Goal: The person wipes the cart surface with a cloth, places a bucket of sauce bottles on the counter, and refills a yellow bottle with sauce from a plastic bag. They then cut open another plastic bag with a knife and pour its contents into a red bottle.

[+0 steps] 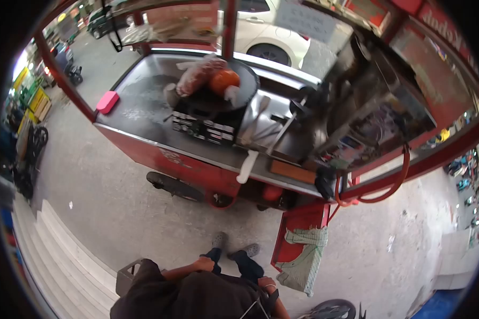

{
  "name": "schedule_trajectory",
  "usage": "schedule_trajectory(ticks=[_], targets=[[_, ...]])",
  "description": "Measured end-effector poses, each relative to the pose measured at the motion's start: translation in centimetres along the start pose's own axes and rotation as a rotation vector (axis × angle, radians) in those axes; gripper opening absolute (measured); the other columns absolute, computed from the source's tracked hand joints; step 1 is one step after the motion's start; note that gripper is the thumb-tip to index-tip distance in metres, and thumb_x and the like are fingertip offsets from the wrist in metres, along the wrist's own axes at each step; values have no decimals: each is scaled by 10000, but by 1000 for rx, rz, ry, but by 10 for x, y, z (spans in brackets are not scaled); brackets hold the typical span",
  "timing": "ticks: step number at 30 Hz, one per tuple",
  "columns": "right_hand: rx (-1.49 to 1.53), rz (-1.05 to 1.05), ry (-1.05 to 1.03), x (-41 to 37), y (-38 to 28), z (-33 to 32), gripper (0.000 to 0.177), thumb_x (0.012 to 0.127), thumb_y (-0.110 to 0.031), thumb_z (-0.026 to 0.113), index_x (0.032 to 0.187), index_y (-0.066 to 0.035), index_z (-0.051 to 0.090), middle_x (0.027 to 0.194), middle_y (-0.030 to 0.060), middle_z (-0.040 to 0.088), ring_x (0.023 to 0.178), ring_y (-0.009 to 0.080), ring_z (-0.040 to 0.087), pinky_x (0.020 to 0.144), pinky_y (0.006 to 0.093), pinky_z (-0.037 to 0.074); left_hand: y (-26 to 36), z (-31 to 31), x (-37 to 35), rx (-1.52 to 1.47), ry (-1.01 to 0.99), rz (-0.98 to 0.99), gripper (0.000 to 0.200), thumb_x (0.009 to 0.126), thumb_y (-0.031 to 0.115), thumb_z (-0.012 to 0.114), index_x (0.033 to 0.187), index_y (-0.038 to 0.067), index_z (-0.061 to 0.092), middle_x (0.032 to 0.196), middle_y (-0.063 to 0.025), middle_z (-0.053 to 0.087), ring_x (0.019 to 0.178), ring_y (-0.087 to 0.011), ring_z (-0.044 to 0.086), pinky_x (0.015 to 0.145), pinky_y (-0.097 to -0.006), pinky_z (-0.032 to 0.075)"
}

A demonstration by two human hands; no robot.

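My left hand (202, 264) rests on my left thigh, its fingers curled in, and no object shows in it. On my other leg lies my right hand (267, 284), a band around its wrist; its fingers are too small to make out clearly. Both hands stay low, apart from the red food cart (167, 159) in front of me. On the cart, a dark round pan (246, 78) sits over a black stove (203, 127). A plastic bag with reddish contents (201, 75) and an orange bundle (224, 81) lie in the pan.
A pink box (107, 102) stands at the cart's left end. A white handle (247, 166) juts over the front edge near a spatula (263, 103). A checked cloth (304, 255) hangs over a red panel (283, 239). Steps (56, 250) are at my left; a white car (271, 32) is behind.
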State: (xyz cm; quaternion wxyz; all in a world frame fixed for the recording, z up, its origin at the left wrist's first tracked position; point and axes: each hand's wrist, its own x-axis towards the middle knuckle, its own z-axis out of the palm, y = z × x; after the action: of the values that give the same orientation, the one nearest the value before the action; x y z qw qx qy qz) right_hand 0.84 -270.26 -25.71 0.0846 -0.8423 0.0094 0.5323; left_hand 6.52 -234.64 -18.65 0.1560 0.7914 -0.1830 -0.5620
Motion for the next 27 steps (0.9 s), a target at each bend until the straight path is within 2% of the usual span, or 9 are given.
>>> schedule_trajectory(ticks=[3, 6, 9, 16, 19, 22, 23, 25, 27], targets=[[-39, -85, 222, -26, -22, -67, 388, 918, -368, 448, 980, -82, 702, 1052, 199, 665, 1046, 400, 612, 924, 486, 474, -26, 6, 19, -8, 36, -18, 341, 848, 278, 542, 1020, 25, 695, 1040, -245, 660, 1016, -378, 633, 841, -491, 502], [-166, -276, 126, -15, -64, -85, 424, 926, -409, 435, 988, -88, 704, 1056, 207, 661, 1033, 390, 616, 909, 470, 483, -38, -5, -15, -246, 57, -71, 358, 837, 262, 547, 1070, 27, 684, 1129, -243, 636, 1070, -384, 616, 886, -480, 490], [-208, -272, 66, -11, -112, -85, 463, 924, -428, 439, 988, -47, 694, 1065, 221, 658, 1042, 383, 617, 924, 470, 477, -63, 14, 8, -286, 57, -189, 373, 842, 263, 552, 1110, 32, 670, 1148, -227, 634, 1097, -378, 604, 907, -475, 484], [-331, -364, 22, 12, -136, -152, 376, 908, -425, 485, 997, -142, 716, 1061, 151, 676, 1022, 361, 623, 914, 448, 482, -75, 8, 23, -384, 203, -166, 364, 875, 252, 531, 1137, 29, 649, 1168, -207, 630, 1083, -375, 612, 899, -488, 478], [-420, -327, -24, 32, -147, -155, 407, 917, -436, 480, 1017, -117, 713, 1113, 154, 661, 1068, 348, 611, 932, 457, 474, -59, -13, 5, -402, 205, -66, 359, 882, 306, 531, 1086, 46, 674, 1111, -212, 650, 1038, -378, 629, 874, -488, 488], [-307, -364, 81, 57, -133, -167, 429, 913, -454, 471, 971, -102, 709, 1043, 164, 677, 1009, 352, 629, 889, 452, 489, -45, -38, 12, -376, 355, -123, 372, 878, 372, 538, 1009, 63, 698, 1032, -209, 671, 1004, -376, 638, 846, -488, 498], [-312, -382, 82, 79, -123, -173, 429, 913, -454, 471, 971, -102, 709, 1043, 164, 677, 1009, 352, 629, 889, 452, 489, -40, -55, 11, -515, 539, -148, 386, 873, 399, 546, 983, 65, 703, 1008, -203, 676, 996, -374, 640, 837, -485, 503], [-11, -274, 127, 118, -99, -178, 465, 912, -461, 475, 935, -50, 692, 941, 166, 693, 902, 338, 662, 856, 444, 500, -28, -83, -6, -640, 709, -187, 402, 868, 426, 554, 957, 67, 708, 985, -197, 681, 988, -373, 641, 829, -482, 507], [-60, -269, 210, 125, -83, -192, 491, 920, -470, 464, 897, -29, 680, 871, 157, 691, 809, 310, 666, 796, 424, 515, -22, -111, -12, -663, 810, -437, 416, 869, 453, 546, 953, 81, 709, 989, -170, 688, 991, -358, 646, 828, -470, 512]])
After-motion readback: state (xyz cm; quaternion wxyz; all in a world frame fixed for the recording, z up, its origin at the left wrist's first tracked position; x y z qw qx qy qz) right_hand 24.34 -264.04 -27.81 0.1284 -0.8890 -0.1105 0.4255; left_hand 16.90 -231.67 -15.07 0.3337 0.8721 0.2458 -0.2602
